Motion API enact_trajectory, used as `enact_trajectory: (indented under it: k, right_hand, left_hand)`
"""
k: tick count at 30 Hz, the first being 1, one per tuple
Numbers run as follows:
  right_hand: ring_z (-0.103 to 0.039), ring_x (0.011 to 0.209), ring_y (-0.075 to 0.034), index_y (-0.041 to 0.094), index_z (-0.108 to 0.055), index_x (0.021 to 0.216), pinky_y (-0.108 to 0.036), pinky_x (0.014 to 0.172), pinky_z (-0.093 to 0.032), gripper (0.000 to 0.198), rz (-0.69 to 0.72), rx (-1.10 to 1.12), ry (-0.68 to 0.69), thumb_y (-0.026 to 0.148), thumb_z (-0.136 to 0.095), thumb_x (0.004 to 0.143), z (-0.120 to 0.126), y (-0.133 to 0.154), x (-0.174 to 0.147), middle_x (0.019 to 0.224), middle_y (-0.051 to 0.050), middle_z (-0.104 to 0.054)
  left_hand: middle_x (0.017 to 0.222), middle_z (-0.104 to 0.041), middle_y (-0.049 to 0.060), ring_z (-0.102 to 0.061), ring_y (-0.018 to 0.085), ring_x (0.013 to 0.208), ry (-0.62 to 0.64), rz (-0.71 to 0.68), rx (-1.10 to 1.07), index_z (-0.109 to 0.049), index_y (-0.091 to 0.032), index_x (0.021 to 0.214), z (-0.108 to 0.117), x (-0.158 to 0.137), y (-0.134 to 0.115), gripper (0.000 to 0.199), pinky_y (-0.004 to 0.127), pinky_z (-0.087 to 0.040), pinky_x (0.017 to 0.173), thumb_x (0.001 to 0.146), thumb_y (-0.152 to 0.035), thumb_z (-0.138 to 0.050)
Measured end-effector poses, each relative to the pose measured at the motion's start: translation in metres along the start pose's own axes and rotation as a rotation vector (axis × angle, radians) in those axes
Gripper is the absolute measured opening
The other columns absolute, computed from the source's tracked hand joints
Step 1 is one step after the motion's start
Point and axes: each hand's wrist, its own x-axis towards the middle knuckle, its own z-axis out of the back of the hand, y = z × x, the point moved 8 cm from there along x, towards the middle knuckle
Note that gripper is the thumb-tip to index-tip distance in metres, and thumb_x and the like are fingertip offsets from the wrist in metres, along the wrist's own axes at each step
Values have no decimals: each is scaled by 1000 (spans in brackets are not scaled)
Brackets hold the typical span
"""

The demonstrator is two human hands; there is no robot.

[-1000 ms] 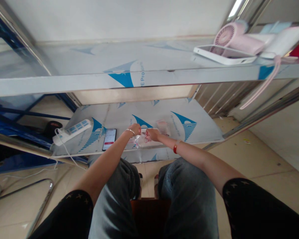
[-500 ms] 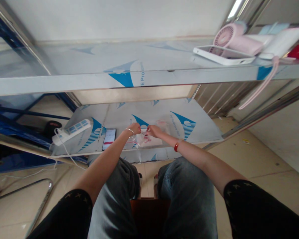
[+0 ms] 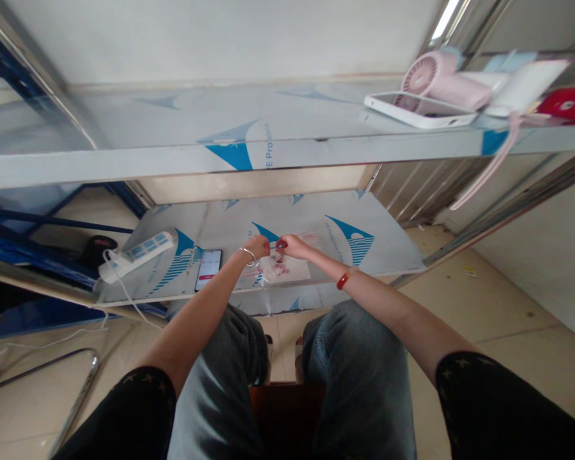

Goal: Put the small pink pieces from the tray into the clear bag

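Note:
My left hand [image 3: 257, 246], with a silver bangle at the wrist, is closed in a pinch above the lower shelf. Close beside it, my right hand [image 3: 292, 246], whose forearm wears a red-brown bracelet, is pinching too. Whatever the fingertips hold is too small to make out. Just below both hands lies a whitish, partly see-through packet [image 3: 287, 271] with small red or pink bits on it. A smartphone [image 3: 208, 269] with a lit screen rests to the left of my left hand.
The lower shelf [image 3: 306, 223] bears film with blue prints. A white power strip [image 3: 137, 255] with a cable sits at its left end. Overhead, the upper shelf's edge [image 3: 163, 160] crosses the view, holding a pink handheld fan [image 3: 441, 80] and a white tray-like frame [image 3: 419, 112].
My right hand has shifted slightly left, nearer to my left hand, which stays in about the same place. Both remain pinched above the packet. The camera view has moved a little.

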Motion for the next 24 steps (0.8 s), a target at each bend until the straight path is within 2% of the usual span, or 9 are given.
enact_trajectory:
  k: [4, 7, 11, 13, 16, 20, 24]
  right_hand:
    - [-65, 81, -15, 10, -72, 95, -21, 73, -47, 26, 11, 31, -28, 4, -56, 76, 9, 2, 0, 96, -10, -72]
    - [-66, 89, -16, 11, -71, 100, -23, 81, -48, 31, 22, 52, -43, 2, -55, 74, 21, 3, -2, 101, -10, -71]
    - [-64, 98, -17, 11, -69, 105, -23, 87, -47, 35, 23, 97, 17, 1, -59, 72, 34, 7, -7, 110, -10, -69]
    - [-64, 97, -17, 11, -68, 105, -23, 84, -48, 34, 1, 137, 74, 2, -61, 73, 37, 8, -12, 111, -10, -68]
    - [-65, 85, -14, 9, -67, 102, -20, 71, -49, 27, -40, 232, 131, 7, -62, 75, 41, 10, -20, 104, -10, -70]
    - [-62, 68, -10, 11, -66, 99, -16, 56, -45, 24, -138, 396, 82, 12, -66, 75, 46, 10, -31, 89, -7, -71]
    - [-58, 57, -8, 12, -68, 91, -17, 52, -43, 18, -193, 493, 46, 11, -67, 73, 48, 13, -37, 75, -3, -69]
  left_hand:
    - [91, -73, 7, -64, 18, 85, -30, -11, -57, -74, -14, 89, 6, 0, 0, 22, 24, -46, 74, 75, -17, -57]
    - [86, -73, 6, -63, 16, 80, -50, -20, -176, -73, -12, 87, 11, 0, 2, 20, 23, -47, 71, 74, -15, -59]
    - [77, -73, 4, -64, 15, 73, -96, -16, -372, -72, -12, 85, 19, 0, 8, 17, 22, -48, 64, 74, -17, -61]
    - [74, -72, 4, -64, 14, 71, -111, -23, -474, -71, -12, 81, 22, -1, 10, 13, 22, -48, 64, 74, -18, -61]
    - [73, -73, 3, -65, 12, 69, -120, -47, -644, -69, -12, 75, 26, -3, 12, 9, 21, -50, 66, 74, -18, -62]
    - [68, -72, 3, -66, 13, 66, -117, -69, -887, -66, -12, 70, 30, -6, 12, 7, 24, -52, 67, 70, -19, -66]
    - [63, -70, 3, -67, 16, 63, -143, -86, -1142, -65, -12, 66, 35, -8, 12, 17, 27, -54, 67, 61, -25, -75]
